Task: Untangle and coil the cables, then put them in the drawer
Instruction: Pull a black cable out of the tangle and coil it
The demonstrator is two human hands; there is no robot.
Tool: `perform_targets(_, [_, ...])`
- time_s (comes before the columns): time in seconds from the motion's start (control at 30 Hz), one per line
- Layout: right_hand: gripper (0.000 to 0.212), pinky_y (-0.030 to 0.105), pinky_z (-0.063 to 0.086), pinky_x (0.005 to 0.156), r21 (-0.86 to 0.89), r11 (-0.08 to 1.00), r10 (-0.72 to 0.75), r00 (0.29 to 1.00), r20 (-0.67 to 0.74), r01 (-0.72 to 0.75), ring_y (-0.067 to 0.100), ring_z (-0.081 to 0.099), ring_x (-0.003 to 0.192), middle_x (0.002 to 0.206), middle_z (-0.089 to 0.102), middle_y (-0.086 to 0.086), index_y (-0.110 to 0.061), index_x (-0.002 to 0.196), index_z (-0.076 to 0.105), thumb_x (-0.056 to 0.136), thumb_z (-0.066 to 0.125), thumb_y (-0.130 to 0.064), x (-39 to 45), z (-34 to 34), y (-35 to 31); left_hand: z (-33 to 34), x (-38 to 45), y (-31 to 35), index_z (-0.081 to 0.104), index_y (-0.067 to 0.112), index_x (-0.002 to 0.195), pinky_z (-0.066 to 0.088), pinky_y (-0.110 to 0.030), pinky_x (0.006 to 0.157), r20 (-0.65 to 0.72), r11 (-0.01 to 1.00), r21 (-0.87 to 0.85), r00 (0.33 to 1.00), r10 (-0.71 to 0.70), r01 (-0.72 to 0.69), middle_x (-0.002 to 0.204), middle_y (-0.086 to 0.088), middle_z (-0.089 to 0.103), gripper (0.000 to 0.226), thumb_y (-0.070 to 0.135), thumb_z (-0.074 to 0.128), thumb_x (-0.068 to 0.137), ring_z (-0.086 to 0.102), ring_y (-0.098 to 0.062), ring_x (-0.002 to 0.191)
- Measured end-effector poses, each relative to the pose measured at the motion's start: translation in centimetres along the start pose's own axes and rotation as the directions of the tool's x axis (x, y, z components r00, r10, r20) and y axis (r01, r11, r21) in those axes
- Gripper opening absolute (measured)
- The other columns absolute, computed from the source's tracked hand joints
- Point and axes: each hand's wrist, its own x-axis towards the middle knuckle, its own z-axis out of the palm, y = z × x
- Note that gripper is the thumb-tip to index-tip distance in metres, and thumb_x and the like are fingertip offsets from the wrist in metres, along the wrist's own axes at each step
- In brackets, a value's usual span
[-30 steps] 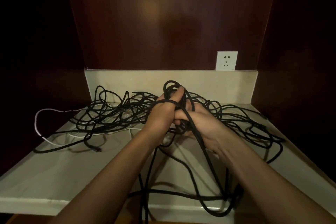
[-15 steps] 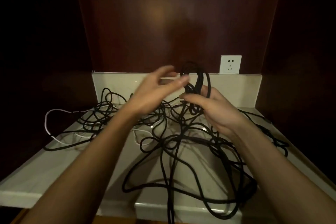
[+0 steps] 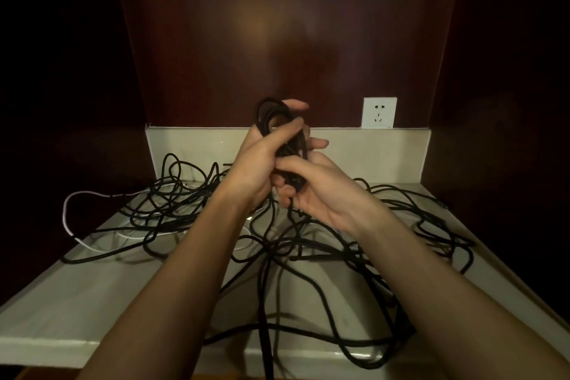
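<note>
Both the left hand (image 3: 256, 163) and right hand (image 3: 311, 191) grasp the black coil (image 3: 277, 120) above the worktop (image 3: 77, 302); its trailing cable (image 3: 265, 302) runs into the tangle (image 3: 172, 203), so pulling could tighten a knot.

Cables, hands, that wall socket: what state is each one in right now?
Black coil: partly wound, held up between both hands.
Loose black cable: tangled on the counter.
White cable: uncoiled, lying at left.
Left hand: grips the coil.
Right hand: grips the coil.
Wall socket: nothing plugged in.
</note>
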Motion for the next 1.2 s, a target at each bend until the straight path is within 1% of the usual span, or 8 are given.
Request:
perform_targets(0.37, [0.028, 0.027, 0.045, 0.076, -0.361, 0.932, -0.019, 1.000, 0.002, 0.018, 0.010, 0.059, 0.069, 0.073, 0.063, 0.001, -0.007, 0.112, 0.058, 0.093, 0.067, -0.024, -0.6, -0.6, 2.1, -0.7, 0.3, 0.0, 0.055, 0.025, 0.109, 0.056, -0.035, 0.066, -0.205, 0.970, -0.213, 0.976, 0.069, -0.113, 0.067, 0.002, 0.045, 0.011, 0.029, 0.045, 0.105, 0.049, -0.013, 0.056])
perform_targets(0.5, [0.025, 0.032, 0.044, 0.067, -0.770, 0.637, -0.044, 0.995, -0.087, -0.039, 0.014, 0.052, 0.067, 0.074, 0.055, 0.007, 0.002, 0.095, 0.062, 0.097, 0.062, -0.023, -1.0, -2.9, 3.6, -1.3, 1.7, 2.9, 0.048, 0.026, 0.115, 0.043, -0.022, 0.048, -0.415, 0.900, -0.317, 0.897, 0.152, -0.299, 0.066, 0.002, 0.043, 0.015, 0.036, 0.040, 0.107, 0.042, -0.010, 0.048])
perform_targets(0.6, [0.034, 0.035, 0.038, 0.064, -0.825, 0.561, -0.058, 0.992, -0.113, -0.061, 0.017, 0.046, 0.065, 0.068, 0.048, 0.007, -0.006, 0.076, 0.061, 0.102, 0.052, -0.026, -1.4, -4.8, 4.6, -2.3, 3.1, 4.7, 0.048, 0.023, 0.119, 0.035, -0.022, 0.045, -0.529, 0.912, -0.100, 0.797, 0.290, -0.398, 0.069, 0.001, 0.038, 0.021, 0.038, 0.043, 0.106, 0.037, -0.011, 0.048])
perform_targets(0.77, [0.014, 0.020, 0.044, 0.062, -0.845, 0.534, -0.122, 0.988, -0.094, -0.014, -0.001, 0.057, 0.062, 0.071, 0.062, -0.006, -0.010, 0.096, 0.059, 0.103, 0.047, -0.011, -1.8, -2.9, 3.3, -3.4, 3.0, 2.8, 0.055, 0.024, 0.116, 0.043, -0.031, 0.056, -0.431, 0.802, 0.466, 0.695, 0.575, -0.374, 0.075, 0.000, 0.048, 0.021, 0.039, 0.049, 0.103, 0.047, -0.022, 0.056])
perform_targets(0.93, [0.020, 0.042, 0.049, 0.078, -0.991, -0.063, -0.029, 0.993, 0.116, 0.114, 0.018, 0.059, 0.086, 0.092, 0.064, -0.002, -0.033, 0.115, 0.054, 0.104, 0.041, -0.024, -3.9, -0.2, 1.3, -4.3, 1.6, 1.4, 0.055, 0.026, 0.124, 0.049, -0.035, 0.071, -0.203, 0.577, 0.782, 0.780, 0.593, -0.235, 0.086, 0.012, 0.058, 0.025, 0.037, 0.049, 0.103, 0.056, -0.010, 0.073])
perform_targets(0.97, [0.019, 0.045, 0.050, 0.081, -0.995, -0.027, -0.039, 0.995, 0.095, 0.094, 0.021, 0.060, 0.089, 0.096, 0.066, -0.001, -0.033, 0.114, 0.055, 0.103, 0.043, -0.024, -3.7, 0.1, 0.8, -3.8, 1.1, 1.0, 0.055, 0.027, 0.122, 0.049, -0.037, 0.061, -0.201, 0.654, 0.717, 0.825, 0.528, -0.244, 0.079, 0.013, 0.055, 0.021, 0.035, 0.049, 0.104, 0.053, -0.012, 0.063])
perform_targets(1.1, [0.010, 0.033, 0.053, 0.076, -0.698, 0.713, 0.100, 0.995, 0.009, -0.065, 0.019, 0.064, 0.073, 0.080, 0.067, 0.005, -0.015, 0.099, 0.066, 0.099, 0.057, -0.020, -3.1, 0.1, -0.4, -2.2, -0.1, 0.7, 0.053, 0.019, 0.118, 0.041, -0.025, 0.044, -0.403, 0.970, 0.201, 0.891, 0.210, -0.138, 0.068, 0.002, 0.043, 0.014, 0.023, 0.046, 0.106, 0.043, -0.011, 0.048])
perform_targets(1.2, [0.019, 0.019, 0.039, 0.055, -0.725, 0.683, 0.150, 0.989, 0.020, -0.089, 0.003, 0.047, 0.052, 0.055, 0.051, -0.011, -0.012, 0.089, 0.069, 0.098, 0.059, -0.025, -2.7, -1.1, 0.0, -2.3, -1.0, 2.1, 0.055, 0.022, 0.120, 0.038, -0.020, 0.046, -0.281, 0.950, -0.313, 0.955, -0.099, 0.006, 0.070, -0.001, 0.043, 0.020, 0.028, 0.042, 0.106, 0.042, -0.010, 0.051])
